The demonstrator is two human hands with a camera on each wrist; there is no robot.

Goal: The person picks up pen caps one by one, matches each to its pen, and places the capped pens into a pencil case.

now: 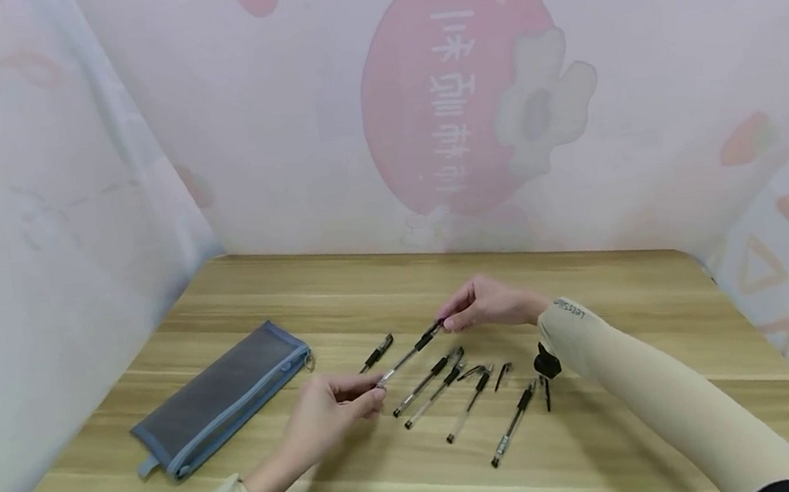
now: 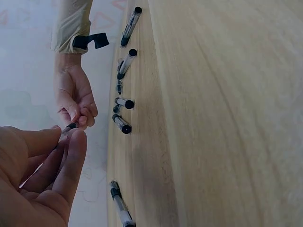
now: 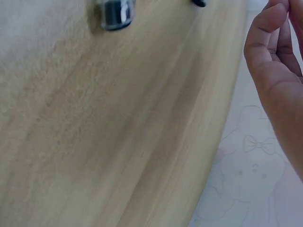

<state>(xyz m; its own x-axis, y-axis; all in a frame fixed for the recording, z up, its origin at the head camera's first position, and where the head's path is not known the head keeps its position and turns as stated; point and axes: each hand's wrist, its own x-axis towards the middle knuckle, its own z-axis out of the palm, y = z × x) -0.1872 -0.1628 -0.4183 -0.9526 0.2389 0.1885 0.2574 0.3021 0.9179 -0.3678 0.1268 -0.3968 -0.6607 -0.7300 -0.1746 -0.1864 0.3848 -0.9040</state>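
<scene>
Between both hands, above the table, is a gel pen (image 1: 426, 336) with a clear barrel and black grip. My left hand (image 1: 338, 409) pinches its clear rear end between thumb and fingers. At the black-grip end, my right hand (image 1: 486, 304) pinches the pen; the fingers hide its tip. In the left wrist view, the left hand (image 2: 42, 175) and right hand (image 2: 75, 94) meet closely along the pen. Below them lie several similar pens, among them one pen (image 1: 470, 405) and another pen (image 1: 514, 424). A pen (image 1: 377, 352) lies partly behind the left hand.
A grey-blue zippered pencil case (image 1: 222, 396) lies on the left of the wooden table (image 1: 607, 468). Small black pieces resembling pen caps, one cap-like piece (image 1: 502, 376) and another cap-like piece (image 1: 547, 394), lie by the pens. Printed curtains (image 1: 257, 131) hang around the table.
</scene>
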